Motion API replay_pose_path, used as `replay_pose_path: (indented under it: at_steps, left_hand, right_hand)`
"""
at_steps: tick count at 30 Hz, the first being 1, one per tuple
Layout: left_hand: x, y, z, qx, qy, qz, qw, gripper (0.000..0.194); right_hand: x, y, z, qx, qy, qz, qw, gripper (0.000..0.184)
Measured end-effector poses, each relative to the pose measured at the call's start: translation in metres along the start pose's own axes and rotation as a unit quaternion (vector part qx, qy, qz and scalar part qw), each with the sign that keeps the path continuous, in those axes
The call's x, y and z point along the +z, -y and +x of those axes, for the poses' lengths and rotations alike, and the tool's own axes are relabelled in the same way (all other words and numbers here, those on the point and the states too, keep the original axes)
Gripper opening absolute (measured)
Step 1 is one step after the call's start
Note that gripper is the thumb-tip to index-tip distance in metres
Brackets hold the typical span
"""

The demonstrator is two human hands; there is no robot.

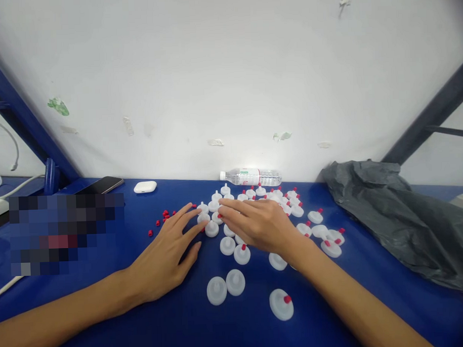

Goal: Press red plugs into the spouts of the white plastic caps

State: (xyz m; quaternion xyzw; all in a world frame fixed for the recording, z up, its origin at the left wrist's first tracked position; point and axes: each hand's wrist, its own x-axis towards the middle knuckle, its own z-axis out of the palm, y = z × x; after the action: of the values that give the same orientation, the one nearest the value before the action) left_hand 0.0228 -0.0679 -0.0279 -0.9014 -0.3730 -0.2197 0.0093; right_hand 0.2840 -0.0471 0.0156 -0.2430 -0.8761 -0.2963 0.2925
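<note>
The left hand is spread, with its thumb well apart from its fingers, so it is not closed on anything. A red bit shows by one fingertip, but I can't tell if they touch. The right hand is flat, palm down, with its fingers close together. Its thumb is hidden, so I can't tell if it grips anything. A red bit shows at its fingertips too.

The white discs sit between the hands, past the fingertips, and under and around the right hand. Most lie flat side down, maybe because they stay steady that way, with the little spout up. Many past the right hand and to its right wear red tops. Two bare ones lie nearer the body than the fingertips. The loose red caps are just left of the left fingers, perhaps to be easy to reach.

The bottle lies on its side past the right hand, by the wall. The dark bag is far to the right of that hand.
</note>
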Motion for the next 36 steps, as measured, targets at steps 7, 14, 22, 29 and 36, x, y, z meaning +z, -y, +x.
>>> replay_pose_path:
  at_steps: [7,14,22,29,36]
  left_hand:
    - [0.003,0.003,-0.003,-0.002,0.020,0.001,1.000,0.043]
    - [0.002,0.002,-0.002,-0.005,0.024,0.010,1.000,0.045]
    - [0.002,0.001,-0.002,-0.008,0.025,0.008,1.000,0.044]
    - [-0.001,-0.002,0.001,-0.006,0.010,-0.015,1.000,0.039]
    - [-0.008,-0.008,0.003,-0.010,-0.001,-0.016,1.000,0.031]
  right_hand:
    - [0.009,-0.002,-0.002,0.120,0.080,0.008,0.990,0.020]
    - [0.012,-0.003,-0.003,0.208,0.176,0.029,0.962,0.016]
    - [0.011,-0.006,-0.002,0.215,0.167,0.039,0.961,0.015]
    - [0.011,-0.006,-0.002,0.232,0.131,0.032,0.963,0.017]
    - [0.012,-0.006,-0.002,0.195,0.137,0.061,0.969,0.020]
